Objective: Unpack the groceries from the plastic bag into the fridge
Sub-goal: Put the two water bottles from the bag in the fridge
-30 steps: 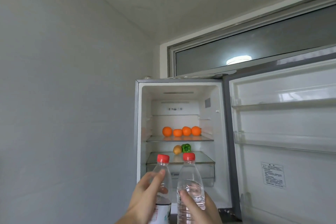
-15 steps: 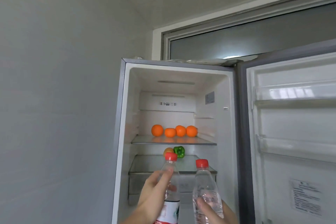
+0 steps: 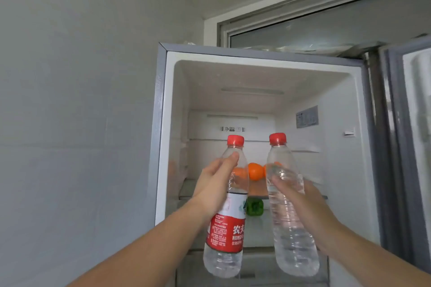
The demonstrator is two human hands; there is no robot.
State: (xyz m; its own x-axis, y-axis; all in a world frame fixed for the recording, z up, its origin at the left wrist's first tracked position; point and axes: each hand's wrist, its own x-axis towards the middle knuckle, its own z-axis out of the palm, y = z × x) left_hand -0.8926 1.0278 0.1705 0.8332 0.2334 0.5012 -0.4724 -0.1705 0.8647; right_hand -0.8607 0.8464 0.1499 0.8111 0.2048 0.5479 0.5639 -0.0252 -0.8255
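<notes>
I am looking up at an open fridge (image 3: pixel 261 58) that stands next to a plain grey wall (image 3: pixel 77 100). A window (image 3: pixel 326 21) sits high behind it, and the fridge door (image 3: pixel 410 147) hangs open on the right. The inside is white. Oranges (image 3: pixel 255 171) lie on the glass shelf (image 3: pixel 256 191), and a green pepper (image 3: pixel 255 208) sits on the shelf below.

My left hand (image 3: pixel 215 184) is wrapped tight around the labelled bottle (image 3: pixel 227 212). Its label is red and white with Chinese writing and the letters "NONGFU", cut off by the curve. The small print I cannot read. My right hand (image 3: pixel 300 198) is wrapped around the bare bottle (image 3: pixel 289 207), which has no label. Both have red caps. On the back wall of the fridge I can read a small mark with "DEO" in it. A grey sticker is on the right inner wall, too small to read.

Both bottles are up in the air in front of the open fridge, close to the glass shelf. They stand tall, caps up and bottoms down. The labelled one leans a bit right at the top, the bare one a bit left. They are side by side and not touching.
</notes>
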